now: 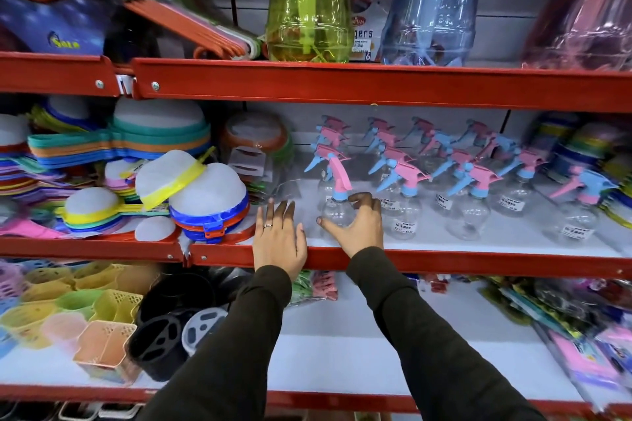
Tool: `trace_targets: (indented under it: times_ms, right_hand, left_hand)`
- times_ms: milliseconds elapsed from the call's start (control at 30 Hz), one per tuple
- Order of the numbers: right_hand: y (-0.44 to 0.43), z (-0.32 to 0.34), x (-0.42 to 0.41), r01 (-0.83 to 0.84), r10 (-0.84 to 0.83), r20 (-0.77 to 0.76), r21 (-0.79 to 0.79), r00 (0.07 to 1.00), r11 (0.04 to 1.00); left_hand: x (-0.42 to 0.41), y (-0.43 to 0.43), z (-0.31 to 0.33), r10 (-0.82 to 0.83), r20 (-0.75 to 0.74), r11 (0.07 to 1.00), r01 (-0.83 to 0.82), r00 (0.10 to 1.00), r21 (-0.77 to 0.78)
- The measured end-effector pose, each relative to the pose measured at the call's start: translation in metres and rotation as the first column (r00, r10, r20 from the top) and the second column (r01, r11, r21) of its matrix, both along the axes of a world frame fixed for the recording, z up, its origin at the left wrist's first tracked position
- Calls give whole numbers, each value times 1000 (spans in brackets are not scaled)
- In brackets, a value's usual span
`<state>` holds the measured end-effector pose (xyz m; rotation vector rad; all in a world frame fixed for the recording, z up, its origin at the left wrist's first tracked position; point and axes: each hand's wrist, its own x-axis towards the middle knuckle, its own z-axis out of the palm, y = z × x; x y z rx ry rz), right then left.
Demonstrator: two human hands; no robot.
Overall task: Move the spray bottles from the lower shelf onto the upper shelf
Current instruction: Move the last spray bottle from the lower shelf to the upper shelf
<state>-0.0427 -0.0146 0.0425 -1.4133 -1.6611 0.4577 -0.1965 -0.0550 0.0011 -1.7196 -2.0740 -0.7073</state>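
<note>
1. Reaching into the middle shelf (444, 258), the right hand (359, 225) curls around a clear spray bottle (337, 212) with a pink trigger and blue collar; thumb on the bottle's left side, fingers bent over its right shoulder, touching it but not fully closed.
2. The left hand (278, 239) lies flat and open, palm down, on the shelf's red front lip just left of that bottle, holding nothing. A ring shows on one finger.
3. Both arms wear dark sleeves (427, 335) that cross in front of the bottom shelf (342, 352).
4. More spray bottles (465, 202) stand upright in rows behind and to the right of the held one, pink and blue triggers, white price stickers on several. The nearest neighbour stands just beside the right hand's fingers.
5. Left of the left hand, stacked strainers (208, 208) with coloured rims crowd the same shelf, near the flat hand.
6. Above, past a red rail (376, 82), the top shelf holds a tall green bottle (307, 3), a blue bottle (434, 7) with a barcode label, a pink one (588, 10) at the right edge, and orange hangers (191, 24) at left.
7. The bottom shelf carries pastel baskets (68, 314) and dark round holders (164, 338) at left, blurred packets at right.
</note>
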Motion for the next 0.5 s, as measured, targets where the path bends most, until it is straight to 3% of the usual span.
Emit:
trace_targets:
  times_ms: [267,500]
  right_hand:
    - [1,2,-4,-146,144,-50,-48,988,988]
    - [-13,-5,4,-103,95,-109,-64,990,993]
  left_hand:
    - [0,0,-1,2,6,1000,-2,1000,-6]
    - [1,-3,4,-1,41,998,3,999,-59]
